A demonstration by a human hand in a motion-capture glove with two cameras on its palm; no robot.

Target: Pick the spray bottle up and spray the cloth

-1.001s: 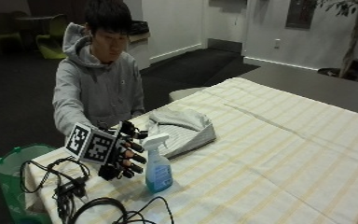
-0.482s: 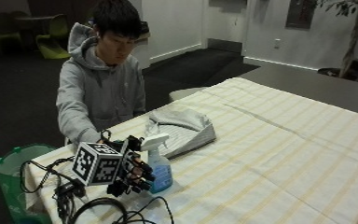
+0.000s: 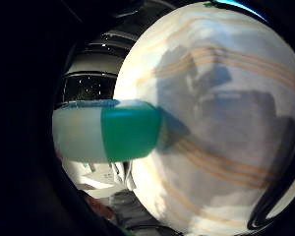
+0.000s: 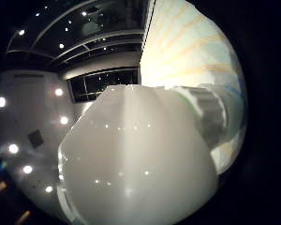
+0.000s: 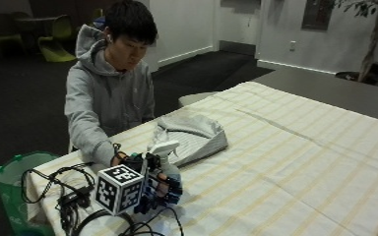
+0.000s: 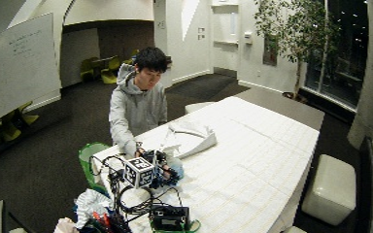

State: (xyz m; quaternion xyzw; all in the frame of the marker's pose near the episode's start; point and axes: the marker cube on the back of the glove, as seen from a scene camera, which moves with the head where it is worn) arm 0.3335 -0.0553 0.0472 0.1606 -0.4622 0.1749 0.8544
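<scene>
Since its blue liquid sits low, the spray bottle (image 5: 165, 167) should feel bottom-heavy, rigid and slick; take it at the neck. The gloved right hand (image 5: 151, 189) already wraps its body, just beside the soft cloth (image 5: 190, 136).

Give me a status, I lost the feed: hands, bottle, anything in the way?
Right hand wrapped round the spray bottle, bottle upright on the striped tablecloth. Grey cloth just behind, not yet sprayed. Nothing between them.

Open striped surface (image 5: 294, 162) stretching wide beyond the folded cloth (image 5: 192, 135), hemmed only at the near corner by the spray bottle (image 5: 165, 162) just beside that cloth.
</scene>
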